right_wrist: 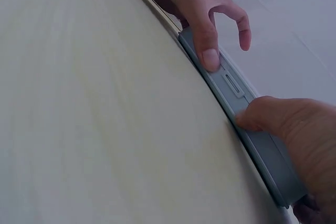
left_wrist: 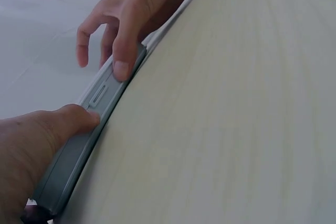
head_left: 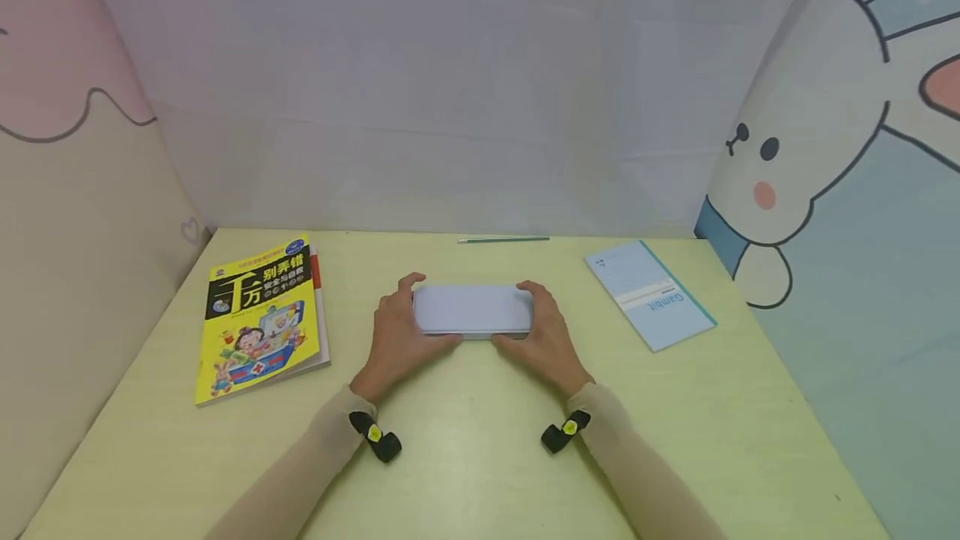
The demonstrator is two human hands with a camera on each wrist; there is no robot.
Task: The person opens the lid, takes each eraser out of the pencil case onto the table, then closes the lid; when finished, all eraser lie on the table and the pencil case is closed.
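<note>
A flat oblong pencil case (head_left: 472,309) with a white top and a grey side lies on the table, its long side facing me. Both hands hold it, one at each end. My left hand (head_left: 402,336) has its thumb on the near side and its fingers round the left end. In mirror image, my right hand (head_left: 542,332) grips the right end, thumb also against the near side. Between the two thumbs, a small raised clasp (left_wrist: 98,94) shows on the grey side (right_wrist: 262,153) in the wrist views. The lid appears closed.
Left on the pale table (head_left: 465,457) lies a yellow-covered book (head_left: 262,323) on top of another book. A pale blue notebook (head_left: 651,294) marked "Gambit" rests at the right. Near the back edge is a green pencil (head_left: 504,240). A white curtain (head_left: 450,90) hangs behind.
</note>
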